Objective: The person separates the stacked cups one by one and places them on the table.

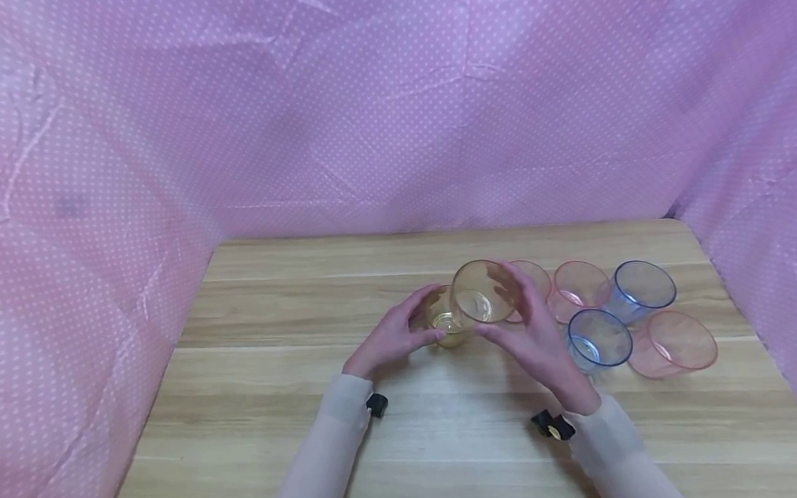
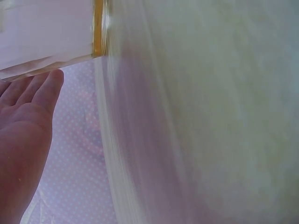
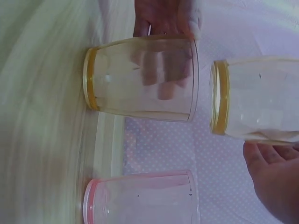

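1. A wooden table [image 1: 278,418] is bearing clear plastic cups.
2. The right hand [image 1: 535,330] is curling around a raised yellow cup [image 1: 482,293], above a standing yellow cup [image 1: 448,325].
3. The left hand [image 1: 395,335] is cupping that standing cup with relaxed fingers; misaligned stacking risks toppling it into the pink cups [image 1: 579,284].

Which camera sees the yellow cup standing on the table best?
The right wrist view: the standing yellow cup shows whole, with the left hand behind it. The head view shows it partly hidden. The left wrist view shows only a yellow rim; which cup, unclear.
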A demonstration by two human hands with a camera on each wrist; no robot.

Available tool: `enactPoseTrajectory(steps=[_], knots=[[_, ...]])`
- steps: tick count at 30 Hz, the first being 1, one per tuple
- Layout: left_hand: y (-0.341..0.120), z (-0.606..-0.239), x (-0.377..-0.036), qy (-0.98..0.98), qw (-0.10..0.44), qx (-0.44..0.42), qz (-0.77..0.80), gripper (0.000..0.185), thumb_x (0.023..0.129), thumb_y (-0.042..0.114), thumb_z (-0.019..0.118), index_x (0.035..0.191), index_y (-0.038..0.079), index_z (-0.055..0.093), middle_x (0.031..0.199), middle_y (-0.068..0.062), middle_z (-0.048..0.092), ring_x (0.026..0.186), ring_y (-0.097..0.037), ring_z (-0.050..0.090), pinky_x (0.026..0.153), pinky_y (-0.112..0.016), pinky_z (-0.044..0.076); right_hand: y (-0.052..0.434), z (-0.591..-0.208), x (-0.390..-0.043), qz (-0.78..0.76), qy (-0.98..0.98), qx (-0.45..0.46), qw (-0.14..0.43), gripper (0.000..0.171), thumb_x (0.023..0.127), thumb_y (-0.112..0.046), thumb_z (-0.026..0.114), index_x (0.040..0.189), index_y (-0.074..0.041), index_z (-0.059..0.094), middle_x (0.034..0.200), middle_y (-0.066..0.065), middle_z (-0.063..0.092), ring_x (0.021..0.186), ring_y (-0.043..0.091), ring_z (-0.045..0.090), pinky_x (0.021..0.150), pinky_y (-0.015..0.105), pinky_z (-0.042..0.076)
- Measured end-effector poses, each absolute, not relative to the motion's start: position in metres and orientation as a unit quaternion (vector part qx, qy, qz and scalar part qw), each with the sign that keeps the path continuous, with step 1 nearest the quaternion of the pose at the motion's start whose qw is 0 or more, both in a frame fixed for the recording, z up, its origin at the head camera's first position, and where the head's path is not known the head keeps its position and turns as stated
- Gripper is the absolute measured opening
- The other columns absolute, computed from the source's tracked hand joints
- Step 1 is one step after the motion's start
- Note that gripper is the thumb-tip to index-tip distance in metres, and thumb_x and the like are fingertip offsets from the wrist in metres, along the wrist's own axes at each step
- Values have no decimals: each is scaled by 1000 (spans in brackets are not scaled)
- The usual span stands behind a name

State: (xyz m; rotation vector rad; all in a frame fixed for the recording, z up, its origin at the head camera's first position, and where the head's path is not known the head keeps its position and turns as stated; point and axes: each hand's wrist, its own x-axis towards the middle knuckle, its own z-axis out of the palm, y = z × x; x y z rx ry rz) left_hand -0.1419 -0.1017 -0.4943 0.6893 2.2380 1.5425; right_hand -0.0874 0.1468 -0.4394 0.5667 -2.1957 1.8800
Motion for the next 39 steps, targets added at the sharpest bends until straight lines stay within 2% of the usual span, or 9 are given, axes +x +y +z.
enactPoseTrajectory(steps=[6, 12, 18, 22, 25, 29, 31, 39], knots=[[-101, -495, -141, 786, 163, 247, 543, 84, 94, 27, 79, 162, 15, 33, 163, 1, 40, 150, -22, 36, 124, -37, 31, 150, -441, -79, 638, -739, 185, 113, 96, 77, 21, 80, 157, 0, 31, 158, 22, 42, 145, 18, 41, 119, 24, 38], [-102, -495, -141, 788, 158, 255, 539, 84, 94, 28, 79, 162, 14, 33, 163, 1, 41, 150, -22, 36, 125, -37, 30, 156, -442, -73, 634, -745, 172, 118, 96, 77, 18, 81, 157, -3, 34, 157, 18, 45, 145, 15, 42, 119, 24, 37], [-102, -496, -141, 789, 152, 259, 535, 81, 95, 28, 78, 162, 17, 34, 163, 1, 41, 150, -21, 36, 125, -36, 30, 163, -446, -65, 635, -748, 159, 107, 95, 78, 19, 80, 157, 1, 31, 157, 21, 42, 145, 27, 40, 120, 21, 33], [-102, -496, -141, 790, 152, 258, 535, 82, 94, 28, 78, 162, 17, 34, 163, 1, 41, 150, -20, 37, 124, -34, 30, 167, -449, -59, 626, -761, 141, 99, 95, 81, 15, 80, 159, -4, 28, 158, 18, 41, 146, 33, 38, 119, 16, 31], [-103, -496, -141, 790, 154, 257, 535, 83, 94, 28, 78, 162, 15, 33, 163, 2, 41, 149, -20, 38, 124, -33, 31, 169, -451, -54, 622, -766, 129, 101, 95, 82, 13, 80, 160, -5, 28, 158, 17, 42, 146, 29, 39, 119, 16, 31], [-103, -498, -142, 786, 156, 257, 540, 83, 94, 26, 79, 162, 14, 33, 163, 1, 41, 149, -21, 38, 124, -34, 31, 172, -452, -49, 622, -767, 118, 104, 97, 81, 14, 81, 160, -1, 27, 158, 18, 42, 145, 16, 41, 119, 16, 31], [-102, -498, -142, 786, 155, 258, 540, 83, 94, 26, 79, 162, 14, 33, 163, 1, 41, 149, -21, 39, 123, -34, 31, 174, -453, -47, 620, -769, 113, 105, 98, 80, 14, 81, 159, 1, 26, 158, 18, 43, 144, 15, 41, 119, 16, 30], [-101, -498, -142, 792, 151, 254, 534, 81, 94, 25, 79, 162, 18, 35, 162, 0, 42, 149, -21, 39, 123, -33, 32, 179, -456, -41, 608, -785, 82, 92, 102, 79, 9, 85, 160, -1, 25, 157, 18, 44, 145, 26, 42, 116, 11, 31]])
